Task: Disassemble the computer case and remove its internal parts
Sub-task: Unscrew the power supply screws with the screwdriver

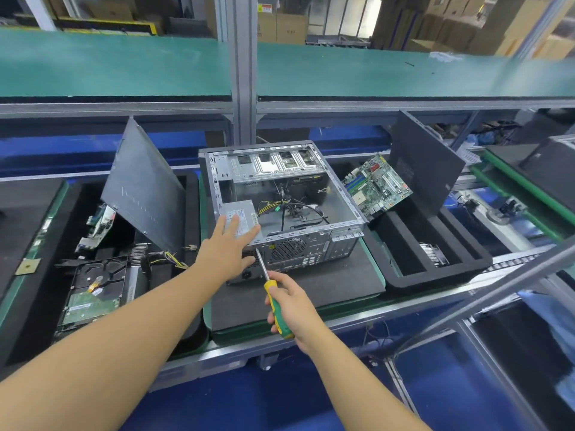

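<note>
While my left hand (pixel 230 247) lies flat, fingers spread, on the grey power supply (pixel 241 211) in the near-left corner of the open computer case (pixel 311 247), which rests on its side on a dark mat (pixel 342 284) mid-bench, my right hand (pixel 295 306) is wrapped around the green-and-yellow screwdriver (pixel 270 286), tip at the rear panel. I judge the tip could slip off a screw and jab my left thumb just beside it. Once unfastened, the supply could drop or snag on the bundled cables (pixel 289 209) if lifted carelessly.
</note>
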Demonstrator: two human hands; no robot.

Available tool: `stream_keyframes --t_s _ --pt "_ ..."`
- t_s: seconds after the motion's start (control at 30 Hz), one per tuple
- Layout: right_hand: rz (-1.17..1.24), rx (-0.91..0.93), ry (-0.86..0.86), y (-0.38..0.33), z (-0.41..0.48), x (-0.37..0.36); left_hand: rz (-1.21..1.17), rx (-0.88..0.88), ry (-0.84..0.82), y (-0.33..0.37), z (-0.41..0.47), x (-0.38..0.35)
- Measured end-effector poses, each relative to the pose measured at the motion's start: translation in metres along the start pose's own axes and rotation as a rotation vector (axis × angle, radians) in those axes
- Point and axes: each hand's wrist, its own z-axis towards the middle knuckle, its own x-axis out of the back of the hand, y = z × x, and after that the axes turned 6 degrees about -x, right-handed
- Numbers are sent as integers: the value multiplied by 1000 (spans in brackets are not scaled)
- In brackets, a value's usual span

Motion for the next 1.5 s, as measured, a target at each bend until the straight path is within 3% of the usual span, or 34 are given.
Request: stream_keyframes --t_s 0.37,0.63,0.9,1.07,1.27,1.37,1.5 --pt "55 -25 43 -2 2 1 -97 17 40 6 0 3" --pt "73 -34 54 -3 4 5 -43 28 17 13 3 11" --pt "-169 26 205 0 12 4 16 32 18 14 6 10" --pt "217 -195 64 -10 8 6 11 34 27 14 5 10" --pt "384 -310 -200 -10 4 12 -6 38 32 14 2 10" --pt "418 -280 -227 -5 4 12 -13 41 28 14 2 10" --pt "252 -232 -153 2 4 12 -18 46 28 14 2 8"
